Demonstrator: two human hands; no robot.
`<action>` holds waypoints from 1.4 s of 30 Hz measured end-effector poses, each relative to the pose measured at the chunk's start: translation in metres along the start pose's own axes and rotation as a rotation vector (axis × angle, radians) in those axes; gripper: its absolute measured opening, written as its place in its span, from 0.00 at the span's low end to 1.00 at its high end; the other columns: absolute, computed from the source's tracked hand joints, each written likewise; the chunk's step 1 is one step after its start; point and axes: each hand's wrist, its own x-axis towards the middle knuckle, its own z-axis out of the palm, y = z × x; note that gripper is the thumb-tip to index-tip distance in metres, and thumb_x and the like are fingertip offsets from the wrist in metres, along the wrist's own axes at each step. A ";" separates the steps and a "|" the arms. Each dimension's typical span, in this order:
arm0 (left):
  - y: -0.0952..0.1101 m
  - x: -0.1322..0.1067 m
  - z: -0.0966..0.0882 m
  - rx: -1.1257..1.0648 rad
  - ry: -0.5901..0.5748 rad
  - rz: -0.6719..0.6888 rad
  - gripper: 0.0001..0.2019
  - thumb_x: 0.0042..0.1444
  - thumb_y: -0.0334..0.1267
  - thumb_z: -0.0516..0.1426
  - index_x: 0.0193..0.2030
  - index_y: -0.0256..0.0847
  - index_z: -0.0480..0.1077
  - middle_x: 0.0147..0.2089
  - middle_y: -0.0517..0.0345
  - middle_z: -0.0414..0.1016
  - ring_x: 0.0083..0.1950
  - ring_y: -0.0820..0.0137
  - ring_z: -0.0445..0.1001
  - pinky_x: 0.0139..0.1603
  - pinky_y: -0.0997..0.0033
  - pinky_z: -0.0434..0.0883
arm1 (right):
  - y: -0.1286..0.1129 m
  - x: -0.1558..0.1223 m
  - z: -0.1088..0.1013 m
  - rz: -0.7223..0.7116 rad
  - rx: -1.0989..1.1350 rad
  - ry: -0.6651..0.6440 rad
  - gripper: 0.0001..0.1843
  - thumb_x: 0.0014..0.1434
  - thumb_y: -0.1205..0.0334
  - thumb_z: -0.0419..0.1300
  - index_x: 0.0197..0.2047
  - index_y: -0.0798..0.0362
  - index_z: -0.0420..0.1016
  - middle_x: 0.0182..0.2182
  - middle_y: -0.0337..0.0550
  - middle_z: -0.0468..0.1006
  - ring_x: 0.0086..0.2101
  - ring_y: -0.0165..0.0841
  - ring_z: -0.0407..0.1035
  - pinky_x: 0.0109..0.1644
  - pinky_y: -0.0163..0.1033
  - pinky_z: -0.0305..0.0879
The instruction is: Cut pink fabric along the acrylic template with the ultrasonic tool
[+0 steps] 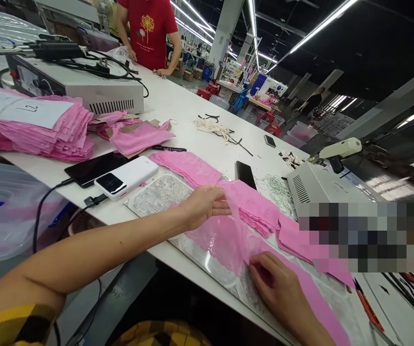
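A thin, sheer pink fabric piece (234, 211) stretches between my two hands. My left hand (207, 206) pinches its far upper end, beside the stacked pink pieces. My right hand (279, 283) has its fingers curled on the near edge, thumb and forefinger together. Below the piece lies a clear, shiny board (207, 262) over a mottled grey surface, with more pink material on it. Beyond my hands, pink fabric stacks (259, 206) run in a row with layered edges. A long pink strip (318, 298) passes under my right forearm.
Left on the table are a white power bank (131, 175), a dark phone (97, 168) and a labelled pink bundle (41, 125). Grey boxed devices (102, 91) stand at the left and right. An orange-handled tool (369, 307) lies right. Across the table stands a person in red (151, 33).
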 end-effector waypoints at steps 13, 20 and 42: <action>0.003 -0.037 -0.087 0.257 0.116 0.080 0.10 0.52 0.34 0.64 0.28 0.37 0.66 0.32 0.57 0.76 0.38 0.70 0.78 0.54 0.64 0.73 | -0.014 0.022 -0.005 0.008 0.145 -0.021 0.12 0.64 0.56 0.53 0.35 0.49 0.74 0.31 0.42 0.76 0.27 0.30 0.68 0.31 0.35 0.66; 0.000 -0.052 -0.093 0.919 0.119 0.403 0.09 0.56 0.39 0.58 0.26 0.42 0.65 0.34 0.53 0.76 0.55 0.56 0.74 0.45 0.69 0.73 | 0.016 0.045 0.002 0.257 0.029 0.024 0.15 0.58 0.49 0.54 0.40 0.50 0.74 0.30 0.41 0.77 0.28 0.34 0.69 0.32 0.39 0.65; -0.011 -0.034 -0.090 1.798 -0.168 0.728 0.12 0.63 0.34 0.50 0.42 0.38 0.76 0.52 0.41 0.77 0.55 0.54 0.75 0.60 0.50 0.67 | 0.003 0.064 0.002 0.173 -0.124 0.029 0.10 0.55 0.59 0.52 0.37 0.49 0.72 0.34 0.42 0.77 0.26 0.32 0.68 0.26 0.36 0.59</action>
